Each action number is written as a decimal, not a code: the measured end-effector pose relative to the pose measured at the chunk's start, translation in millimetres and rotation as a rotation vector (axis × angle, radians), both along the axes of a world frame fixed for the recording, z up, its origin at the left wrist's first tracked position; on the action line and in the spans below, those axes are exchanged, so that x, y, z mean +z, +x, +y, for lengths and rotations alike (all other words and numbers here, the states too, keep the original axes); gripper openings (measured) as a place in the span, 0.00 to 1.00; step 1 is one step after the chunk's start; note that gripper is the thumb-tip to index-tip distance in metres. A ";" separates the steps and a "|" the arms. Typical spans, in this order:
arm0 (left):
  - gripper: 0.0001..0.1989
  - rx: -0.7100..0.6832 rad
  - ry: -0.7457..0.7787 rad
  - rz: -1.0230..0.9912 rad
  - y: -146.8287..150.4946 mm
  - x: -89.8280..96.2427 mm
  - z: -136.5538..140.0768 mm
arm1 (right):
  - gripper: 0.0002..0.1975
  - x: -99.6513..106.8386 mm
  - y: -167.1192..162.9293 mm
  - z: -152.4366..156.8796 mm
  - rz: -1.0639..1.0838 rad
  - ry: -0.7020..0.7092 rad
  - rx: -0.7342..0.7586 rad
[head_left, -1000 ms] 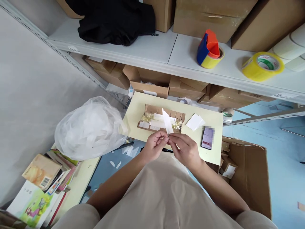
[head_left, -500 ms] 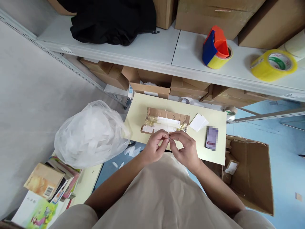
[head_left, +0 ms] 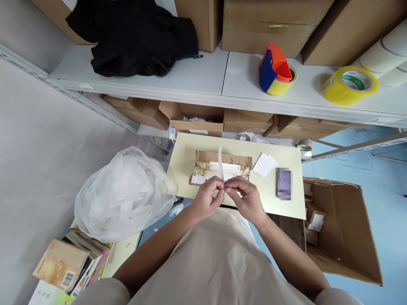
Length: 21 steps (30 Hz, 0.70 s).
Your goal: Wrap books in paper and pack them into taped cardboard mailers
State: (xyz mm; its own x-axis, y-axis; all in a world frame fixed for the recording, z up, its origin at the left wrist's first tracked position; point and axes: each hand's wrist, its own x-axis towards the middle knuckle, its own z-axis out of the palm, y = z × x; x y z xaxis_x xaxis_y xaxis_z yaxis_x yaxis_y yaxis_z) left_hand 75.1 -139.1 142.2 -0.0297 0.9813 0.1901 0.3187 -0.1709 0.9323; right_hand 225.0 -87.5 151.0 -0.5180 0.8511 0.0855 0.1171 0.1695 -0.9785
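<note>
Between my two hands a thin white paper strip (head_left: 220, 161) stands up on edge, pinched at its near end. My left hand (head_left: 208, 195) is closed, thumb and forefinger pressed on the strip. Fingertip to fingertip with it, my right hand (head_left: 244, 195) is closed in a pinch on the same strip. Just beyond the hands lies a flat cardboard piece (head_left: 224, 157) with white slips and clear tape on it. White cards (head_left: 265, 164) and a phone (head_left: 283, 184), blurred out, lie to the right.
The pale table (head_left: 182, 156) stands below a grey shelf (head_left: 210, 80) carrying a tape dispenser (head_left: 276, 70), a yellow tape roll (head_left: 349, 85) and black cloth (head_left: 136, 38). A bulging clear bag (head_left: 122, 195) and books (head_left: 62, 262) are left; an open carton (head_left: 345, 228) is right.
The paper strip has turned from nearly edge-on to showing more of its face. Both hands keep their pinch on it. The view has shifted slightly.
</note>
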 end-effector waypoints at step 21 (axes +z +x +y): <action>0.07 0.101 -0.477 -0.085 -120.1 7.1 35.5 | 0.14 -19.1 25.2 22.6 -0.230 -0.193 -0.250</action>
State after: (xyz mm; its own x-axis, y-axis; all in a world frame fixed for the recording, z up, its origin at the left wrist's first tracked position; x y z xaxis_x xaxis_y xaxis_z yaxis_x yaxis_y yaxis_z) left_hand -45.0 -103.6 149.3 -0.1247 0.9497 -0.2872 0.2313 0.3093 0.9224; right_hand 250.1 -64.9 131.9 -0.2799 0.9426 -0.1823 0.3514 -0.0761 -0.9331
